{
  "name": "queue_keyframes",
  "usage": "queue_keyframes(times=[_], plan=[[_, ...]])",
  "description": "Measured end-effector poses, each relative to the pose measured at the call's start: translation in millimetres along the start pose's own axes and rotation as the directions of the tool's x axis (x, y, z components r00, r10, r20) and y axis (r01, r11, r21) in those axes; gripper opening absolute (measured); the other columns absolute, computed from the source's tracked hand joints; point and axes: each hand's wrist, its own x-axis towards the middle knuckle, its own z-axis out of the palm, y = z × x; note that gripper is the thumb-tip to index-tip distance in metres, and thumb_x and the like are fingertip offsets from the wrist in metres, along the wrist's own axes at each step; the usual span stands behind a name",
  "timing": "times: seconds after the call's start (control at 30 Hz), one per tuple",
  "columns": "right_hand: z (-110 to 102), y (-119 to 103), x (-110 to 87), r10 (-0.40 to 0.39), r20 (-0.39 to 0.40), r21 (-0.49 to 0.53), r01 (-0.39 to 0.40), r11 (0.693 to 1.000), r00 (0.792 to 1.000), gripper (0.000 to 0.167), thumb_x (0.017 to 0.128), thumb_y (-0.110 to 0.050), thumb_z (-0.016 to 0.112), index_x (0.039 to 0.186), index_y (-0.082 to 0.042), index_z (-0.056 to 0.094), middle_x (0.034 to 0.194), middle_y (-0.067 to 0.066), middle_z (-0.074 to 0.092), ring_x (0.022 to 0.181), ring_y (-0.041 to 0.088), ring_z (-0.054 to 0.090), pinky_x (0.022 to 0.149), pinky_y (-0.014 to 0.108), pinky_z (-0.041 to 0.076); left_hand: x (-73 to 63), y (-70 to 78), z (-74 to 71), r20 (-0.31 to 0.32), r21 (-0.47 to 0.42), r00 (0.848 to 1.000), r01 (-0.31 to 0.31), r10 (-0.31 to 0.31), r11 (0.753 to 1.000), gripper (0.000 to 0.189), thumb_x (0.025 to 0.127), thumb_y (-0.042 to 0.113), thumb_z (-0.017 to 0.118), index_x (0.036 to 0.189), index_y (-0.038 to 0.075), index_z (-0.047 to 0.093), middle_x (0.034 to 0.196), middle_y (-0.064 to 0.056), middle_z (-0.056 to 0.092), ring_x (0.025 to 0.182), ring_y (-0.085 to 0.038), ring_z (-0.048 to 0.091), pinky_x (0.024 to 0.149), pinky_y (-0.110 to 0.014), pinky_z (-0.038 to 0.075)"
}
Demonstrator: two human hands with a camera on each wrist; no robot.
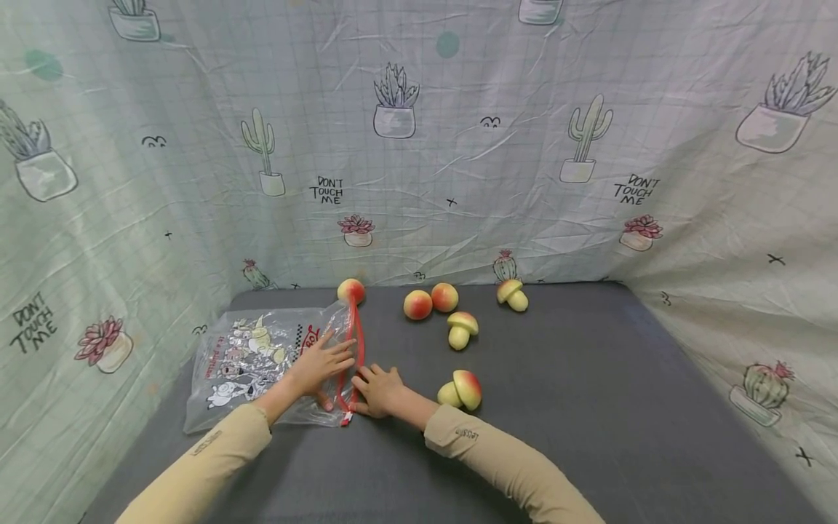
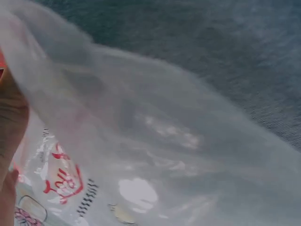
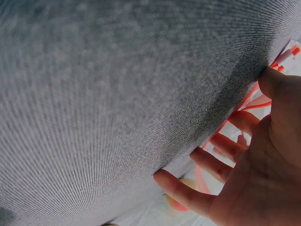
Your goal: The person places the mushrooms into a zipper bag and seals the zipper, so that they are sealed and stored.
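A clear plastic zip bag (image 1: 245, 364) with printed cartoon figures lies flat at the left of the dark table. Its red zip edge (image 1: 360, 338) faces right, and a white and red slider (image 1: 346, 419) sits at the near end. My left hand (image 1: 319, 371) rests on the bag beside this edge, fingers spread. Clear film fills much of the left wrist view, with part of that hand at its left border. Fingertips of my right hand (image 1: 382, 393) touch down along the red edge from the right, spread and slightly bent, as the right wrist view shows.
A red and yellow toy peach (image 1: 350, 290) stands at the bag's far corner. Two more peaches, one here (image 1: 417, 305), sit side by side at the back. Three toy mushrooms stand or lie to the right, the closest mushroom (image 1: 468, 389) near my right forearm. A patterned curtain (image 1: 432, 218) encloses the table.
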Motion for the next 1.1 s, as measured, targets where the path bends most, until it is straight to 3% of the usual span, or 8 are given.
queue_keyframes(times=[0.13,0.33,0.57,0.67,0.87,1.0,1.1], plan=[[-0.3,0.4,-0.7,-0.002,-0.010,0.006,0.002,1.000,1.000,0.051,0.086,-0.060,0.032,0.129,-0.032,0.036,0.139,-0.011,0.033,0.121,0.008,0.037,0.085,0.036,0.043,-5.7,1.3,3.5,-0.071,-0.100,0.997,-0.040,0.033,0.994,0.082,0.051,0.074,0.052,0.114,0.022,0.057,0.121,0.002,0.058,0.123,-0.018,0.045,0.101,-0.047,0.032],[-0.4,2.2,-1.5,0.010,-0.012,0.023,-0.010,1.000,1.000,0.054,0.085,-0.062,0.030,0.131,-0.033,0.035,0.140,-0.012,0.031,0.122,0.008,0.035,0.085,0.036,0.043,-15.1,4.1,5.5,-0.170,-0.086,0.985,-0.059,0.044,0.995,0.064,0.060,0.067,0.051,0.111,0.030,0.061,0.110,0.002,0.061,0.115,-0.018,0.051,0.097,-0.050,0.035],[-3.1,4.1,-2.7,0.019,0.000,0.041,-0.018,0.999,1.000,0.049,0.085,-0.061,0.031,0.124,-0.032,0.038,0.140,-0.011,0.030,0.120,0.009,0.036,0.085,0.037,0.042,-23.9,5.3,8.7,-0.302,-0.104,0.953,-0.050,0.017,0.993,0.044,0.062,0.059,0.059,0.099,0.034,0.061,0.104,-0.001,0.061,0.101,-0.020,0.054,0.094,-0.054,0.036],[-3.8,3.4,-3.6,0.010,0.002,0.039,-0.011,0.999,1.000,0.048,0.086,-0.061,0.032,0.123,-0.031,0.038,0.140,-0.011,0.030,0.120,0.009,0.036,0.086,0.037,0.042,-27.1,7.9,11.4,-0.335,-0.091,0.942,-0.070,0.036,0.993,0.038,0.063,0.055,0.061,0.092,0.032,0.057,0.102,0.000,0.060,0.099,-0.020,0.054,0.095,-0.052,0.036],[-3.4,1.2,-5.5,0.002,-0.006,0.061,-0.002,0.998,1.000,0.051,0.086,-0.060,0.033,0.129,-0.032,0.036,0.140,-0.012,0.031,0.122,0.009,0.035,0.088,0.038,0.041,-32.2,12.4,13.0,-0.380,-0.152,0.923,-0.124,0.058,0.981,0.032,0.065,0.044,0.067,0.086,0.024,0.054,0.098,0.003,0.061,0.102,-0.021,0.057,0.099,-0.044,0.034],[-4.4,0.7,-6.4,0.001,-0.007,0.078,0.000,0.997,1.000,0.051,0.086,-0.059,0.033,0.129,-0.032,0.037,0.140,-0.012,0.031,0.122,0.010,0.035,0.088,0.039,0.041,-36.2,13.2,11.0,-0.386,-0.193,0.922,-0.126,0.043,0.973,0.027,0.069,0.042,0.066,0.085,0.023,0.054,0.092,0.005,0.062,0.099,-0.022,0.057,0.099,-0.047,0.033],[-4.0,1.1,-5.8,0.002,-0.008,0.078,-0.001,0.997,1.000,0.049,0.086,-0.060,0.033,0.126,-0.031,0.038,0.140,-0.011,0.032,0.121,0.010,0.036,0.086,0.039,0.041,-40.0,13.2,10.2,-0.378,-0.263,0.926,-0.119,0.012,0.957,0.030,0.074,0.045,0.063,0.092,0.022,0.060,0.093,0.004,0.064,0.097,-0.023,0.057,0.098,-0.050,0.032]])
